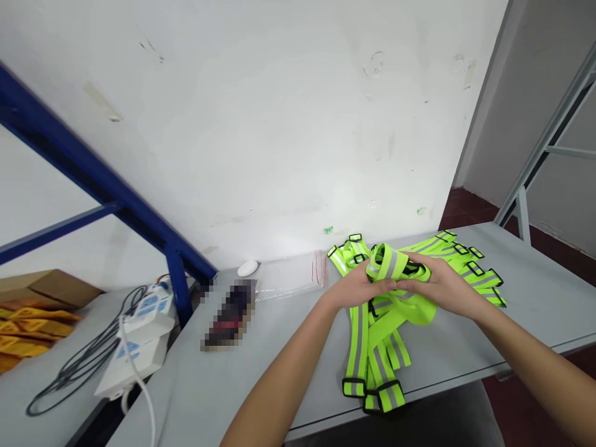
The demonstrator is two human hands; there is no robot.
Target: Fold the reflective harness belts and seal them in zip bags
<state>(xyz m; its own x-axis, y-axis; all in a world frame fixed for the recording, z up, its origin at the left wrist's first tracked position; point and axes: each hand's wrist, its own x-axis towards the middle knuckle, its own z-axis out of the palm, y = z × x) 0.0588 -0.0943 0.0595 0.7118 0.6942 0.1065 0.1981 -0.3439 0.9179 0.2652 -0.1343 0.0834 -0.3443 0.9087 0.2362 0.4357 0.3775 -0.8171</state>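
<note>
Between my two hands is a bundled neon-yellow reflective strap (390, 263) with a grey stripe, looped and partly folded. My left hand (352, 287) grips its left side, thumb across the front. On the other side my right hand (440, 284) closes around it, and both thumbs nearly meet. Below hang or lie more neon straps (358, 341) with black buckles (391, 395) near the table's front edge; which of them join the bundle I cannot tell. Further straps (472, 270) with black buckles are spread to the right, and some lie behind my left hand.
On the grey table (288, 347) lie clear plastic bags (288, 276), a white oval object (248, 268) and a blurred dark item (230, 316). Left stand a blue metal frame (135, 211), white boxes with cables (146, 335), yellow packets (32, 332) and a cardboard box (51, 288). A white wall (279, 124) rises behind.
</note>
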